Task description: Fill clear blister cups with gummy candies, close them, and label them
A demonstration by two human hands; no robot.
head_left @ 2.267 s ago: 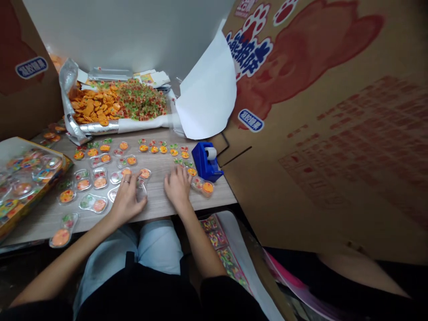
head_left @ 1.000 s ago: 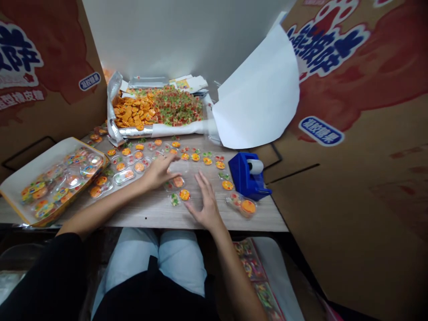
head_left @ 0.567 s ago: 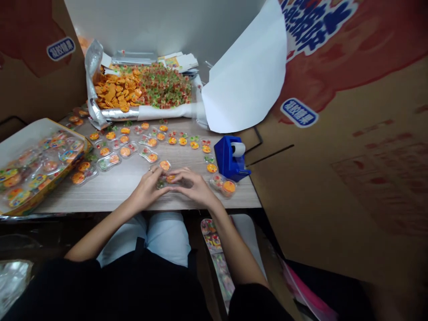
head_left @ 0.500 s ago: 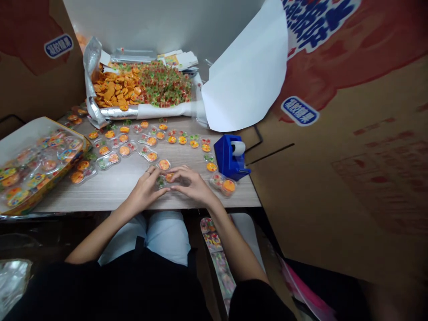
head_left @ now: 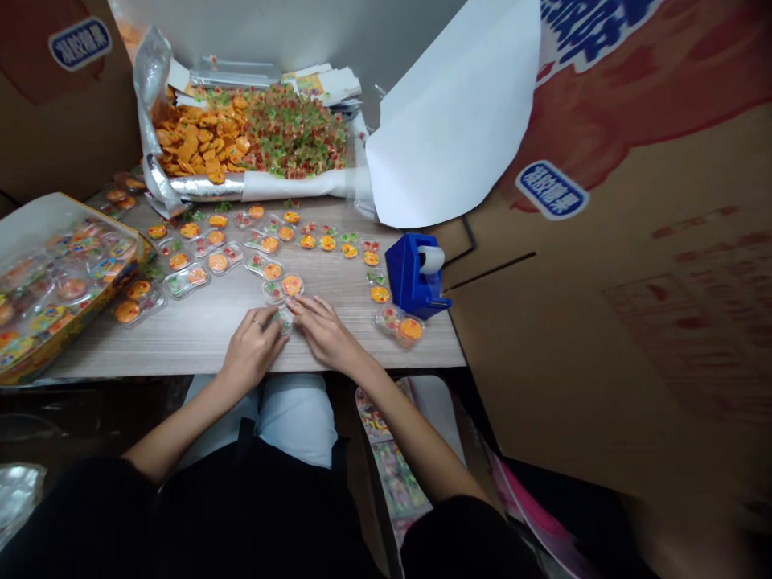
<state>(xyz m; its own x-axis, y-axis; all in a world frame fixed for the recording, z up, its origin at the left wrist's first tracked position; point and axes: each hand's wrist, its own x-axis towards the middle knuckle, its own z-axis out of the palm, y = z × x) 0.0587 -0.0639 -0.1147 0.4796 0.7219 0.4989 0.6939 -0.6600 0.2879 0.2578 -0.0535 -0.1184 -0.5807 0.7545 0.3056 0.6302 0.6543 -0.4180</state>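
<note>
A small clear plastic candy container (head_left: 281, 320) lies on the table near its front edge, largely covered by fingers. My left hand (head_left: 253, 344), with a ring on one finger, is curled round its left side. My right hand (head_left: 322, 331) grips its right end, fingers together over the top. Just beyond the fingertips rests another clear container with an orange round candy (head_left: 293, 285) and green pieces. Several more two-lobed containers (head_left: 224, 257) are spread over the table behind, each with orange and red or green candies.
A foil-lined box (head_left: 208, 186) of loose orange and red-green candies stands at the back. On the left is a display box (head_left: 136, 269) of packed containers. A blue tape dispenser (head_left: 405, 277) sits at right, beside a large cardboard carton (head_left: 579, 322).
My hands have gone from an arched pinch around the container to lying lower over it, the right hand flatter. The view has shifted slightly.
</note>
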